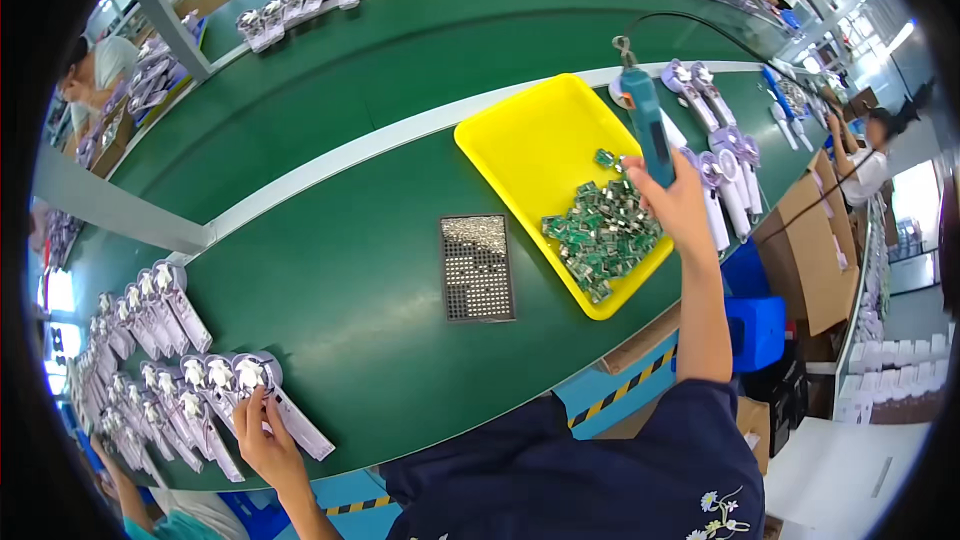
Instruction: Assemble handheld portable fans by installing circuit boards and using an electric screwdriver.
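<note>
My right hand (677, 202) is wrapped round a teal electric screwdriver (648, 115), held upright over a yellow tray (520, 130). A heap of small green circuit boards (605, 235) lies in that tray. At the lower left, the closed fingers of my left hand (266, 440) grip the round head of a lilac handheld fan housing (300, 422), the nearest of its group. A white part and dark wires show in its head; the fingertips partly hide them. Between my hands lies a black grid tray (478, 305) with small silvery pieces, heaped at its far end.
Rows of similar fan housings (150, 320) line the bench's left end. More lilac and white fans (725, 175) lie right of the yellow tray. The screwdriver hangs by a hook and black cable (700, 20). A metal post (120, 200) rises at left. Other people work nearby.
</note>
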`<state>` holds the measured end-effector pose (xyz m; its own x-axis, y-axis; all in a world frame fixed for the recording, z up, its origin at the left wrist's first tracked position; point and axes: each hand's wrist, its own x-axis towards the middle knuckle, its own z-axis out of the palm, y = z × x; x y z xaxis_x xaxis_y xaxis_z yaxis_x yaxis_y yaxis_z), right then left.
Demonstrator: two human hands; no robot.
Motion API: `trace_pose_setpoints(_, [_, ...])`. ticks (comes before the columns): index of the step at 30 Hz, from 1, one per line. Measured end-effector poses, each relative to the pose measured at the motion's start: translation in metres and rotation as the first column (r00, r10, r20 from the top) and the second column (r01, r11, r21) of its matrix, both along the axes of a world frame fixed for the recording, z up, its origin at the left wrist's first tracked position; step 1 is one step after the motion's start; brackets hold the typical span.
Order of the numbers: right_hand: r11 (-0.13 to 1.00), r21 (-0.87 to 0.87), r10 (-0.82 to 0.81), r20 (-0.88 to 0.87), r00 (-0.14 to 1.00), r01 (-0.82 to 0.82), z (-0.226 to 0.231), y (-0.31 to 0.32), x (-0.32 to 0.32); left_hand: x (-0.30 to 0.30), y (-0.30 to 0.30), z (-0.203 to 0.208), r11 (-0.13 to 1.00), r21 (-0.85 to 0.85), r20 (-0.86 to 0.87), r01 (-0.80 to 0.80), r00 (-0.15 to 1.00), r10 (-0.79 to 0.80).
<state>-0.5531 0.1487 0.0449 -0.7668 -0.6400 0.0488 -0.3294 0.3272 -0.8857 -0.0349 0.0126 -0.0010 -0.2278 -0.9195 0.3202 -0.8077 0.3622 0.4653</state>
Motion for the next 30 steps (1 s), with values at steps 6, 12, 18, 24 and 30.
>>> trace_pose_setpoints(6, [0.98,0.199,0.085,-0.404,0.911,-0.003,-0.028,-0.026,-0.06,0.0,-0.006,-0.004,0.996,0.011,-0.08,0.089,0.993,-0.088])
trace_pose_setpoints(12, [0.91,0.406,0.188,-0.589,0.786,0.087,-0.055,-0.051,-0.07,-0.026,-0.004,-0.009,0.953,-0.078,-0.152,0.292,0.941,-0.301])
trace_pose_setpoints(18, [0.818,0.549,0.181,-0.529,0.829,0.172,-0.034,-0.048,-0.043,-0.057,-0.012,-0.022,0.863,-0.136,-0.2,0.486,0.84,-0.505])
trace_pose_setpoints(24, [0.828,0.518,0.166,-0.591,0.79,0.214,-0.027,-0.05,-0.03,-0.071,-0.023,-0.019,0.811,-0.152,-0.247,0.565,0.773,-0.585])
trace_pose_setpoints(30, [0.966,0.195,0.172,0.0,0.985,-0.169,0.013,-0.036,0.054,-0.074,-0.031,-0.025,0.746,-0.11,-0.262,0.656,0.705,-0.659])
